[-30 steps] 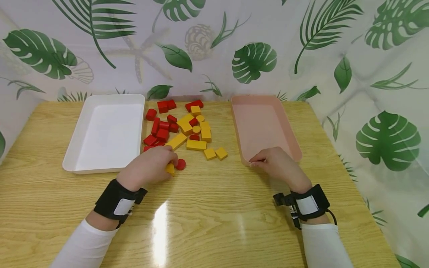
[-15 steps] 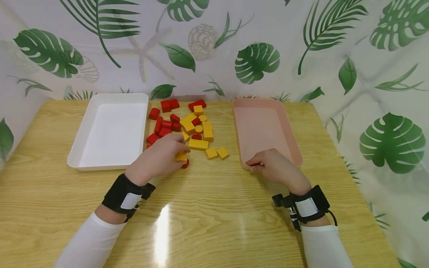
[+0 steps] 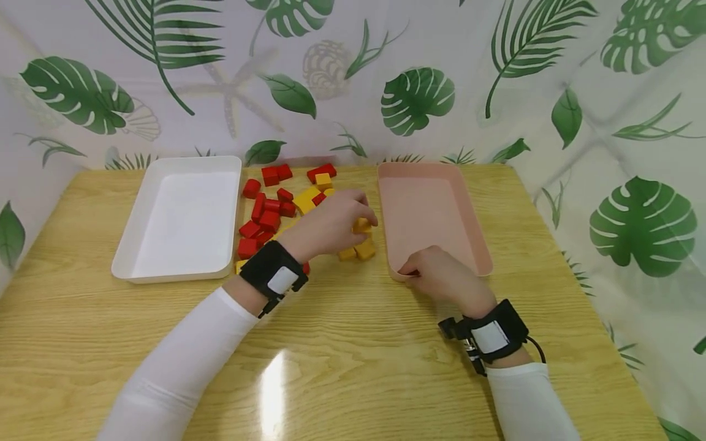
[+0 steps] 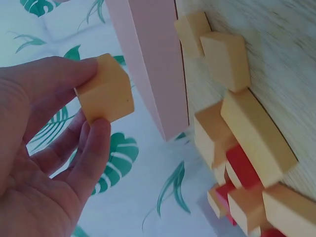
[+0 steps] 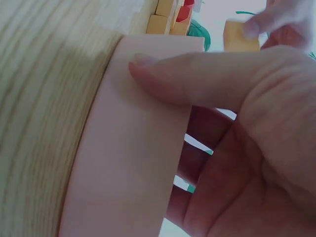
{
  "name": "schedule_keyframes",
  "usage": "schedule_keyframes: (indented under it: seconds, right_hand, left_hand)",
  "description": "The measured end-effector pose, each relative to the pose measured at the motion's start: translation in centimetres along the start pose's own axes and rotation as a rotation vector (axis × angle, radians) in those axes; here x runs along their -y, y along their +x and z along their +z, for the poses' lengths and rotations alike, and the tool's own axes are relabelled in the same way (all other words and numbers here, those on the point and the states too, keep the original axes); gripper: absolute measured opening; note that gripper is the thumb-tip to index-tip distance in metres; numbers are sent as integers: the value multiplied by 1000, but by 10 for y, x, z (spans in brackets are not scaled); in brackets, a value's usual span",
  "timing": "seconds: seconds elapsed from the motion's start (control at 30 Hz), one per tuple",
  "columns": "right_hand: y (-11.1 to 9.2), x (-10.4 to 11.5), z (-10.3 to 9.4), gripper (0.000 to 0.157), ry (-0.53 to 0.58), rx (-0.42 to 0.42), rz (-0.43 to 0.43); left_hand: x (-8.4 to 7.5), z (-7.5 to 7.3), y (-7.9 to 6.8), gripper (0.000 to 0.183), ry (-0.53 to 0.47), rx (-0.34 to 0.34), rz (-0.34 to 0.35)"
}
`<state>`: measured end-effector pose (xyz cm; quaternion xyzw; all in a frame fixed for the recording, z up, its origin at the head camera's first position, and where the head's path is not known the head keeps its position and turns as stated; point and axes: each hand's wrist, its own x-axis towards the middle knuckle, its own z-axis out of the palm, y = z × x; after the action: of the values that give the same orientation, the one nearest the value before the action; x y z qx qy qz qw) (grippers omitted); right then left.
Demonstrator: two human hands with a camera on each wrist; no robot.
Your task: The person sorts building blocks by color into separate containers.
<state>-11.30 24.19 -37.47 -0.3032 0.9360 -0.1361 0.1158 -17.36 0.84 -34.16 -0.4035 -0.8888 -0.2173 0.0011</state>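
My left hand [image 3: 333,226] pinches a yellow block [image 4: 106,94] between thumb and fingertips, held up off the table beside the left wall of the pink tray [image 3: 425,208]. The same block shows at the top of the right wrist view. My right hand [image 3: 447,278] grips the near wall of that tray, its thumb [image 5: 163,81] on the outside and the other fingers on the inner side. Below the left hand lie two small yellow blocks [image 4: 224,59]. The left hand and forearm hide part of the block pile in the head view.
A white tray [image 3: 184,214] stands at the left. Between the trays lie several red blocks [image 3: 270,220] and several yellow ones, mixed, with a red pair [image 3: 270,176] at the back. A leaf-patterned cloth [image 3: 353,122] backs the wooden table [image 3: 353,361].
The left hand has lifted the yellow block from beside the red disc and carried it right, towards the pink tray. The right hand keeps its hold on the tray wall.
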Motion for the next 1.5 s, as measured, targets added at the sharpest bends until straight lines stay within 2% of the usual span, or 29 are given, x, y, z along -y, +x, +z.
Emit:
schedule_keyframes:
  seconds: [0.1, 0.27, 0.5, 0.63, 0.8, 1.03, 1.2, 1.4, 1.5]
  right_hand:
    - [-1, -1, 0, 15, -2, -5, 13]
    - [-2, 0, -2, 16, -6, -38, -17]
    - [-3, 1, -2, 18, -26, -69, -30]
    - [-4, 2, -1, 18, -59, -98, -24]
    - [-4, 5, -1, 10, -93, -115, 11]
    - [-4, 7, -1, 14, -79, -130, 35]
    - [-2, 6, -2, 12, -94, -134, 16]
    - [-2, 7, -3, 6, -112, -97, 44]
    - [-3, 7, -4, 8, -136, -73, 69]
  left_hand:
    - [-5, 6, 18, 22, 2, 39, -1]
    - [-13, 15, 40, 23, 18, 117, -15]
    - [-24, 30, 61, 24, -5, 189, -12]
    - [-29, 42, 68, 25, -24, 237, -11]
    - [-34, 56, 70, 20, 20, 268, 15]
    - [-39, 64, 70, 19, 103, 237, 75]
    - [-38, 57, 66, 25, 143, 218, 73]
    - [-27, 37, 53, 37, 46, 203, -17]
    - [-18, 30, 44, 43, 45, 200, -75]
